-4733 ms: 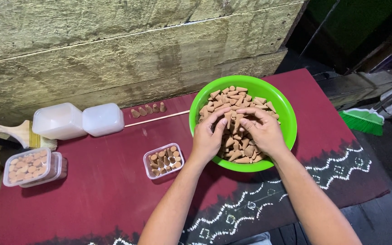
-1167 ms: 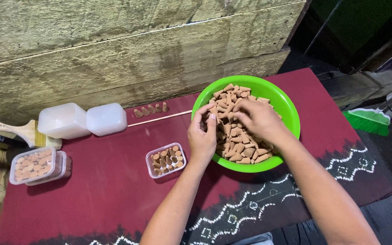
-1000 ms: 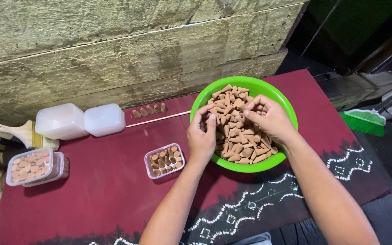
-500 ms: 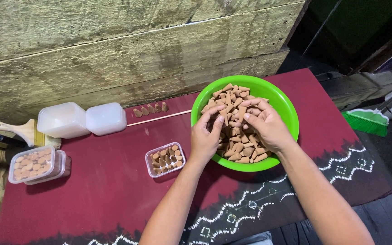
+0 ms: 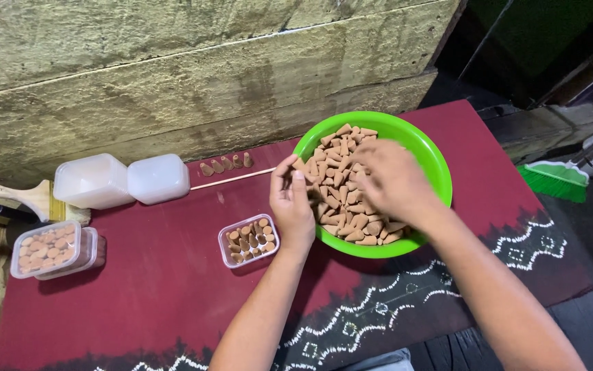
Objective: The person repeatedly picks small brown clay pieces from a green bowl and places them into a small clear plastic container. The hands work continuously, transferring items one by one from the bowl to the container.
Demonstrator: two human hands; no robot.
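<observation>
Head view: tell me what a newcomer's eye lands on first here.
The bright green bowl heaped with tan cones stands out on the dark red cloth, right of centre. The right hand is over the heap while the left hand pinches a cone at the bowl's left rim. Just left, a small clear box is partly filled with cones.

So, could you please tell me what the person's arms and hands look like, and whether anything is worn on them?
Both forearms are bare as far as the view shows: no sleeves, gloves, watch or bands. The left hand shows no rings. The right hand is blurred, so small details there cannot be told.
</observation>
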